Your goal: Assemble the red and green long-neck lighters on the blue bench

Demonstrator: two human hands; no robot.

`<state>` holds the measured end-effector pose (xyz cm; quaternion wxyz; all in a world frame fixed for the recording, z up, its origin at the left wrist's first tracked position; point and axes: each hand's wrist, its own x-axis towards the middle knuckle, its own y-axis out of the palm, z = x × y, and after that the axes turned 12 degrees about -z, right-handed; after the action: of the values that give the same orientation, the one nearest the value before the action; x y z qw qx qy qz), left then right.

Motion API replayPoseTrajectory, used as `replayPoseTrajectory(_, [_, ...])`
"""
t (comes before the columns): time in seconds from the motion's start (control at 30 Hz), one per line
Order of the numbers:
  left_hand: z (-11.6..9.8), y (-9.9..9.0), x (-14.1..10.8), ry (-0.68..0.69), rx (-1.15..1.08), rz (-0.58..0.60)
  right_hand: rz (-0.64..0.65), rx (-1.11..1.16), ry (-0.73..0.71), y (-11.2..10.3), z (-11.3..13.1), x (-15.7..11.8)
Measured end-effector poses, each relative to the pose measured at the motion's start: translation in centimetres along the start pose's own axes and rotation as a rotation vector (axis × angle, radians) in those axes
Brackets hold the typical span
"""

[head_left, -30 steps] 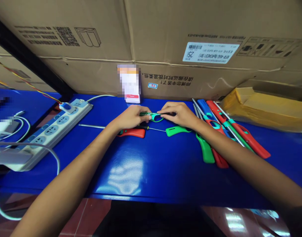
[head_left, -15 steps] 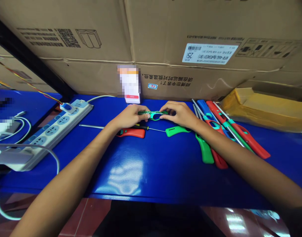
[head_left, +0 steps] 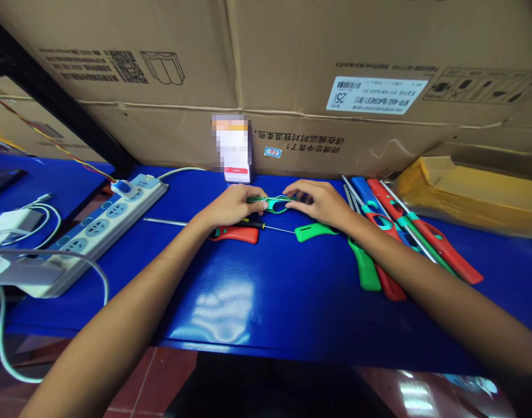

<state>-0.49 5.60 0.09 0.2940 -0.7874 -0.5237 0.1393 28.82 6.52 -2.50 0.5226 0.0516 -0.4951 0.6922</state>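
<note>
A small green and teal lighter part is between my two hands, above the blue table. My left hand pinches its left end between thumb and fingers. At its right end my right hand has its thumb and fingers closed around the edge. Below my left hand lie a red lighter handle and a thin screwdriver with a black and yellow grip. A green handle piece rests under my right hand.
Several red, blue and green lighters lie at the right, partly under my right forearm. A phone leans on the cardboard box. At the left are a power strip and a charger; a yellow carton stands back right.
The whole view has shifted slightly, so everything appears a little further right. Both hands stay at the green and teal part, with only slight finger movement.
</note>
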Motion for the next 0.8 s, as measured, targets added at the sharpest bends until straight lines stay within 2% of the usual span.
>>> replayPoseTrajectory(0.13, [-0.1, 0.0, -0.1, 0.019, 0.0, 0.0, 0.019, 0.031, -0.039, 0.0, 0.2, 0.1])
replayPoseTrajectory(0.37, [-0.1, 0.0, -0.1, 0.015, 0.011, 0.004, -0.02, 0.121, -0.05, 0.1, -0.5, 0.1])
replayPoseTrajectory(0.57, [-0.1, -0.1, -0.1, 0.014, 0.003, 0.003, -0.081, 0.041, -0.09, 0.2, -0.8, 0.1])
replayPoseTrajectory(0.8, [-0.1, 0.0, -0.1, 0.019, -0.012, 0.001, -0.097, 0.033, -0.098, 0.3, -0.2, 0.1])
